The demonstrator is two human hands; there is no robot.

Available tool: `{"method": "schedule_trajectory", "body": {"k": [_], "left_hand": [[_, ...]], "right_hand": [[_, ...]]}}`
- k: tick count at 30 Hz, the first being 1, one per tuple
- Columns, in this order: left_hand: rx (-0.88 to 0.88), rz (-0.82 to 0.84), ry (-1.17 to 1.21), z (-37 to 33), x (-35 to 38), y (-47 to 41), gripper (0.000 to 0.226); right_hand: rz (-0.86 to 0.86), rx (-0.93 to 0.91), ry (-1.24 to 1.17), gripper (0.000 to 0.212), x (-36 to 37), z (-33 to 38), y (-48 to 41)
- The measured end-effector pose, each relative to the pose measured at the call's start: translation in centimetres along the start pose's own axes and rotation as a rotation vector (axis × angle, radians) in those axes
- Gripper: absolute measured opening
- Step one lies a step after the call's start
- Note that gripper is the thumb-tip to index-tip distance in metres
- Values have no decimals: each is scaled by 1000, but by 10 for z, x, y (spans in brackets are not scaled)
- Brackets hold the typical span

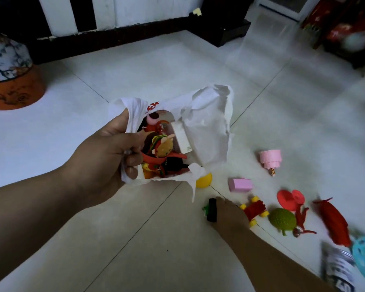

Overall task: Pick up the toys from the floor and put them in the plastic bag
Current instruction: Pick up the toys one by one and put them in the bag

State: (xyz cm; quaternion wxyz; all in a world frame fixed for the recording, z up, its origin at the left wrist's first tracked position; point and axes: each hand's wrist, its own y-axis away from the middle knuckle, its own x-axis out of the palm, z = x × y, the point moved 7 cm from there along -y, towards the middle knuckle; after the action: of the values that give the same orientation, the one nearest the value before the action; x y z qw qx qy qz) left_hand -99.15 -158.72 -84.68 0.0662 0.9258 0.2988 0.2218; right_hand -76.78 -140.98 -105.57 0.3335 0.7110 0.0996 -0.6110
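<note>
White tiled floor (pixel 156 66) carries scattered toys; the thin, floppy plastic bag (pixel 207 131), partly filled, hangs pinched at its rim in the left hand (pixel 105 157), while the right hand (pixel 230 213) closes on a small, light, rigid black-and-green toy (pixel 211 210).

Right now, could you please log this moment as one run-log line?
left hand: holds plastic bag open | right hand: on black toy | floor toys remain

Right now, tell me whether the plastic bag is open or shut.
Open. The left hand holds the plastic bag by its rim, mouth spread toward the camera, with plush toys visible inside.
</note>
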Motion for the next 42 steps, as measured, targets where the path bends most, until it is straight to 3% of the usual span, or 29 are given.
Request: {"method": "schedule_trajectory", "body": {"k": [3,8,11,14,18,22,24,28,31,34,38,42], "left_hand": [[-4,16,8,-1,4,0,47],[-19,25,18,0,2,-1,51],[-17,31,2,0,2,-2,51],[-15,30,1,-4,2,-2,50],[-9,31,12,-10,-1,3,51],[5,21,24,-14,-2,6,47],[24,15,27,-18,-4,6,48],[46,4,48,-24,-7,4,47],[61,-5,85,-29,-5,4,46],[50,-22,91,-28,-3,1,46],[52,15,129,-27,3,-1,46],[52,33,128,-25,5,-4,42]], "right_hand": [[-11,-94,-143,37,-6,3,30],[-153,62,-688,53,-79,-11,62],[-166,65,-1086,42,-138,-7,74],[-193,-55,-1364,48,-207,17,94],[-322,-351,-1493,53,-296,58,126],[-415,-600,-1381,48,-335,101,127],[-347,-645,-1256,53,-323,123,108],[-258,-623,-656,57,-264,157,55],[-300,-671,-349,50,-226,177,13],[-373,-623,-21,66,-208,194,-21],[-409,-551,21,80,-209,210,-49],[-509,-520,-225,55,-211,191,-30]]}}
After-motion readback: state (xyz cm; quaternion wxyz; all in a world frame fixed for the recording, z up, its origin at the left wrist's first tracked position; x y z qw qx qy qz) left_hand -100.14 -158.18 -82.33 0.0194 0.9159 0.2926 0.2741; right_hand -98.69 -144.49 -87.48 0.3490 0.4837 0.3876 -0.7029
